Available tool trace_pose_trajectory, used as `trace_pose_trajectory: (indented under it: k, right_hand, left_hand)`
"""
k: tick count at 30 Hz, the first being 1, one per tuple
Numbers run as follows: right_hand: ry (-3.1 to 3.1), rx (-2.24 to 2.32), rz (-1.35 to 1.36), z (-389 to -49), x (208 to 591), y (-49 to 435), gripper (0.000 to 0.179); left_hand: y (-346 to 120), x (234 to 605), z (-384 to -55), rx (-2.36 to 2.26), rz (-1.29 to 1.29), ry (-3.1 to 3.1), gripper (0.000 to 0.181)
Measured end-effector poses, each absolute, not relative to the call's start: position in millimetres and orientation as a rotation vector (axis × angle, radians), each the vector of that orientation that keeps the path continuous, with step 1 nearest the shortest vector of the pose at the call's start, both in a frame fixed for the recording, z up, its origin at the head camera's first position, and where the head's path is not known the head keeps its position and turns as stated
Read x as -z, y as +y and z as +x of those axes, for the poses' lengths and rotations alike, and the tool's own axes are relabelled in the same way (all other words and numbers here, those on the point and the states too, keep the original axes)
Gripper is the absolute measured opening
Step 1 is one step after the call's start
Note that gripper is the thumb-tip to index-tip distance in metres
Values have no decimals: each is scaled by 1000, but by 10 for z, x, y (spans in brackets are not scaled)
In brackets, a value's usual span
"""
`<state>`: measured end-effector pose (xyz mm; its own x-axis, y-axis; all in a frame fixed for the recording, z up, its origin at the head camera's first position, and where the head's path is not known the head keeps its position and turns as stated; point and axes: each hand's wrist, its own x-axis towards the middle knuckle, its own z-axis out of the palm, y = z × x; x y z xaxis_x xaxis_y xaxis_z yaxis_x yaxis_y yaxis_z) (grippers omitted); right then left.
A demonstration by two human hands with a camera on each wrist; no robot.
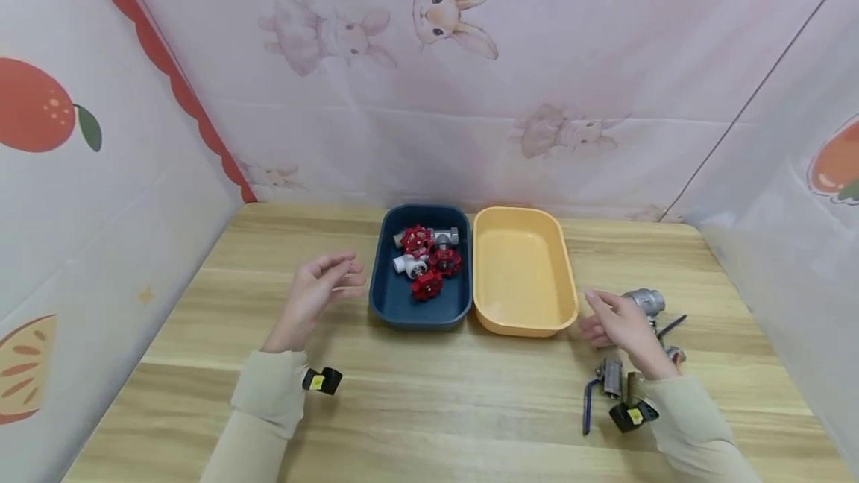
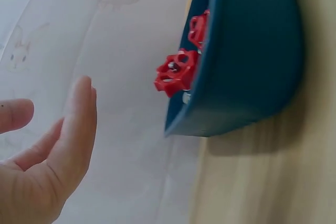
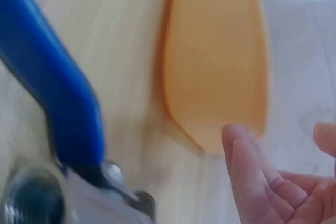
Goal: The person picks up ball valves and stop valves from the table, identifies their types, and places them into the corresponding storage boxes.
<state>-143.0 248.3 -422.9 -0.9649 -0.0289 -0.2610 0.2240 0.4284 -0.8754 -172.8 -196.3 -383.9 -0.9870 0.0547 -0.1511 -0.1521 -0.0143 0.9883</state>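
Observation:
My left hand (image 1: 322, 288) is held just left of the dark blue bin (image 1: 420, 318), fingers loosely extended toward it and nothing in them. Inside that bin lie several valves with red handwheels (image 1: 426, 285), one with a white body (image 1: 410, 265). On the other side, my right hand (image 1: 622, 325) hovers by the right wall of the yellow bin (image 1: 525, 330), its fingers relaxed and holding nothing. Near and partly behind it sit metal ball valves; one grey valve body (image 1: 612, 377) has a blue lever handle (image 1: 587, 406), which looms large as a blue lever (image 3: 79, 103) in the right wrist view.
Both bins stand side by side toward the back of the wooden table (image 1: 429, 408). Another metal valve (image 1: 646, 300) lies beyond the right hand, with a dark lever (image 1: 672, 325) close by. Printed fabric walls (image 1: 403, 133) enclose the back and sides.

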Motion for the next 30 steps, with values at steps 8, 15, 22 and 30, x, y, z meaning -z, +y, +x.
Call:
trace_pose_trajectory:
  k: [8,15,22,30]
  right_hand:
    - [2540,1536,123,-1223,4075,2641,70]
    - [2566,1535,125,-1071,3973,2726,65]
    - [2544,1658,112,-1054,4240,3057,62]
    - [2517,1875,284,-1321,5143,3953,66]
  left_hand:
    - [-1927,4086,-1700,-2024,-188,2246,38]
    - [-1851,4233,-1739,-1953,-160,2213,54]
    - [-1744,4353,-1795,-1875,-165,2126,68]
    - [-1654,4476,-1890,-1885,-166,2069,53]
